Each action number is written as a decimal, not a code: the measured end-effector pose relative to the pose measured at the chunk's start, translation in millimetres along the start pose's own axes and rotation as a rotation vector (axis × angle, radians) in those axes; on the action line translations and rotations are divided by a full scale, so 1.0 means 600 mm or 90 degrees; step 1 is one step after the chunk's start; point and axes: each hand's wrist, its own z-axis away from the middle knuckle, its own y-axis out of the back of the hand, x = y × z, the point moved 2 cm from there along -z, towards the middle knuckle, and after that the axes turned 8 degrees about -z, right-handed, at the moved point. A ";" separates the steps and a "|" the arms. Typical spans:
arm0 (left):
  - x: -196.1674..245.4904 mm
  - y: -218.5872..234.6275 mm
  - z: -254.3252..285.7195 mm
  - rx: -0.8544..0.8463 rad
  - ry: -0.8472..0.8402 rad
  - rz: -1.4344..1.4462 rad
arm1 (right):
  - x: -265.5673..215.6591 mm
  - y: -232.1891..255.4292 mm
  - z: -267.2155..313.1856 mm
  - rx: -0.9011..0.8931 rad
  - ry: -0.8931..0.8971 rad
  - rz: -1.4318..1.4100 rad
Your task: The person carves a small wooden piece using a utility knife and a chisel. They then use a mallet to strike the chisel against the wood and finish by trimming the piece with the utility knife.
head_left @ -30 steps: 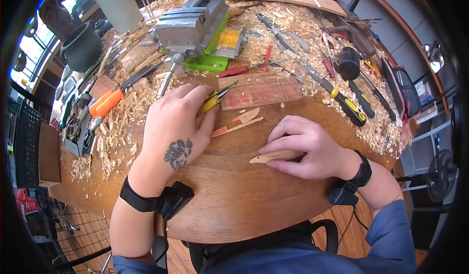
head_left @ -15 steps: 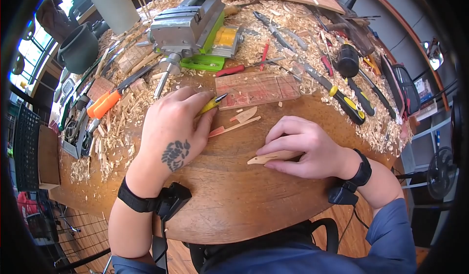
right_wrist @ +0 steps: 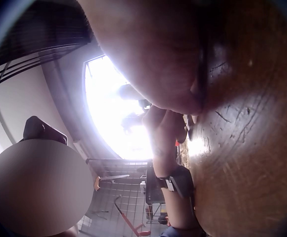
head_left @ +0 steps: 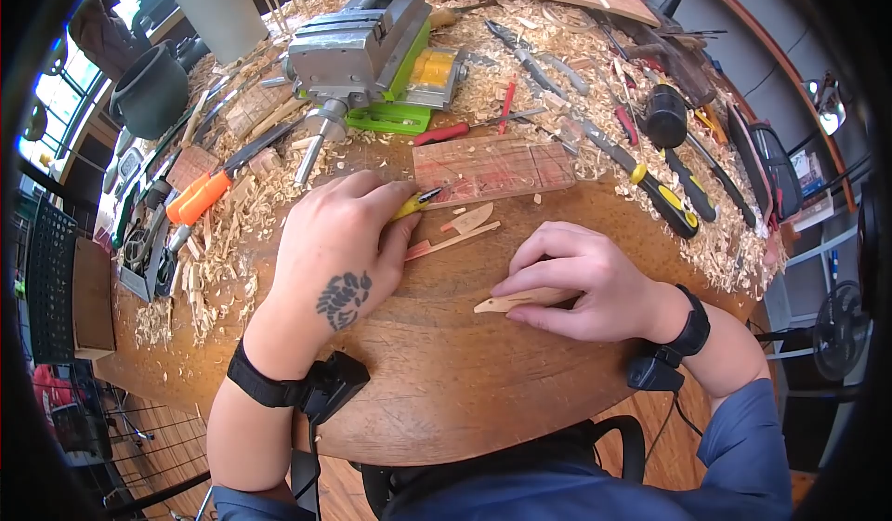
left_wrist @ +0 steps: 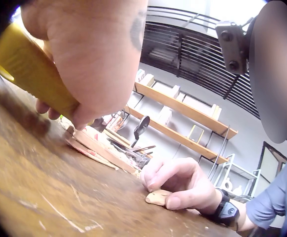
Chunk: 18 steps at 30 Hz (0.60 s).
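Observation:
My left hand grips a yellow utility knife, its dark pointed tip at the near left edge of a reddish, pencil-marked board. The knife's broad yellow handle fills the upper left of the left wrist view. Between thumb and fingers, my right hand pinches a small pale carved wooden piece with a dark dot near its pointed end. The rest of that piece is hidden in the hand. Thin wood offcuts lie between the hands and the board.
A metal vise stands at the back among wood shavings. To the right are a black mallet and a yellow-and-black handled tool. Orange-handled tools lie left. The table's curved front edge is near the body.
The knife has tipped down, its point swinging from up and right to nearly level over the board's near edge. My right hand and the carved piece have stayed almost still.

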 end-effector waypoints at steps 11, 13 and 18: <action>0.002 -0.006 0.000 0.015 0.008 0.010 | -0.001 0.000 0.000 0.002 -0.008 0.011; 0.002 -0.006 0.000 0.015 0.004 0.000 | -0.001 0.001 0.000 0.001 -0.008 0.011; 0.007 -0.004 0.000 0.013 0.004 -0.005 | -0.002 0.001 0.000 -0.001 -0.001 -0.001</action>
